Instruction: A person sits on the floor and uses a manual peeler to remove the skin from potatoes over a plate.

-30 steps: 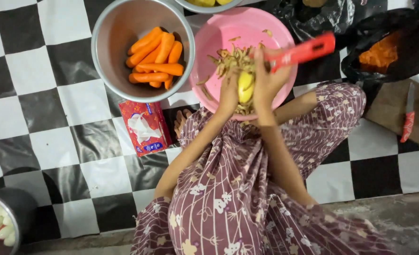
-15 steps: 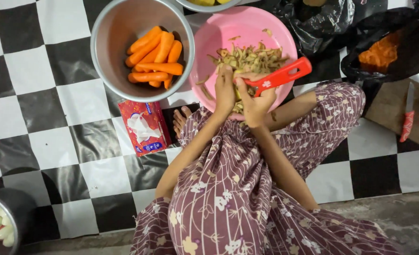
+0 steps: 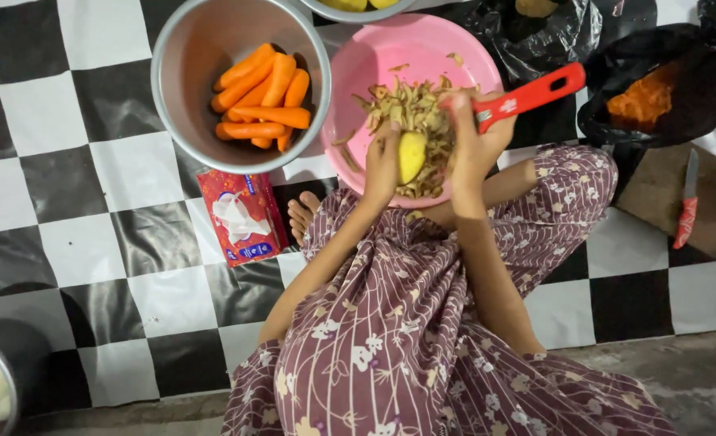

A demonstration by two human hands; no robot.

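While the left hand (image 3: 384, 161) grips a pale yellow potato (image 3: 411, 155) over the pink basin (image 3: 390, 60), the right hand (image 3: 471, 137) closes its fingers round a red-handled peeler (image 3: 527, 95). A heap of peelings (image 3: 410, 109) lies at twelve o'clock, a metal bowl of carrots (image 3: 261, 101) at ten, a red carton (image 3: 241, 216) at eight, and a red-handled knife (image 3: 686, 210) at three.

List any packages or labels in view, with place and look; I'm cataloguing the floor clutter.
Red carton: flat rectangular box lying on the checkered floor below the metal bowl of carrots, red with a white picture and a blue strip.
No signs or screens.
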